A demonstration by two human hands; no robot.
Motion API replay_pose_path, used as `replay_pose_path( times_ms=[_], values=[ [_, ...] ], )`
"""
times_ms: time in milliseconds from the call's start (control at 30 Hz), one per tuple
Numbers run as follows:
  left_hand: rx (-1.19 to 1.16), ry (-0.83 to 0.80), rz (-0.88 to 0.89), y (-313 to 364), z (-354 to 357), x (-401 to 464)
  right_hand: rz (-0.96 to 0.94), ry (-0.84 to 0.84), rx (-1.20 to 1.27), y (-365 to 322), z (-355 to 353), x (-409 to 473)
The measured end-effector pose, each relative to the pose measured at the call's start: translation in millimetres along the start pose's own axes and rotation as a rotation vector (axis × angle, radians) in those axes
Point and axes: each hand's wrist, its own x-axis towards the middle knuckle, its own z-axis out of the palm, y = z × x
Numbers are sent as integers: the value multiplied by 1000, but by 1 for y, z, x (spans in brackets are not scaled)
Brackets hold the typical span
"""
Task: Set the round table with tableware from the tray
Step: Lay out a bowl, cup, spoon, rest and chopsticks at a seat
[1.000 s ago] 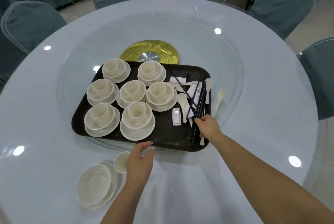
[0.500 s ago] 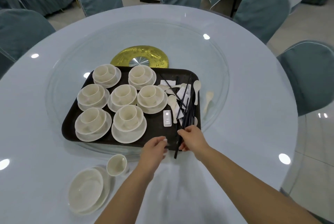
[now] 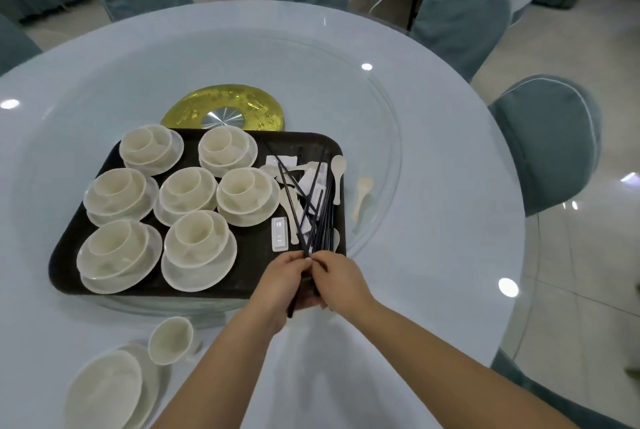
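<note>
A dark tray (image 3: 256, 245) sits on the round table's glass turntable (image 3: 381, 137). It carries several cream cup-bowl-plate sets (image 3: 195, 238), white spoons (image 3: 337, 168), a white chopstick rest (image 3: 279, 233) and a bundle of black chopsticks (image 3: 320, 213). My left hand (image 3: 282, 281) and my right hand (image 3: 337, 281) meet at the tray's near right corner, both closed around the near ends of the chopsticks. On the tablecloth at the near left stand a cream cup (image 3: 170, 340) and a bowl on a plate (image 3: 104, 390).
A gold and silver hub (image 3: 223, 113) lies at the turntable's centre behind the tray. One white spoon (image 3: 362, 194) lies on the glass right of the tray. Blue-covered chairs (image 3: 550, 141) ring the table; another table stands at the far right.
My left hand left the cup at the near left and came over to my right hand. Both now grip the chopstick bundle, which has been drawn toward the tray's near edge.
</note>
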Motion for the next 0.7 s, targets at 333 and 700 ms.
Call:
replay_pose_path(
  times_ms=[333, 700],
  values=[
    [-231, 195, 121, 12, 12, 27, -190, -42, 8, -1, -17, 25],
    [-127, 192, 210, 4, -9, 21, 351, 290, -46, 57, -71, 142]
  ],
)
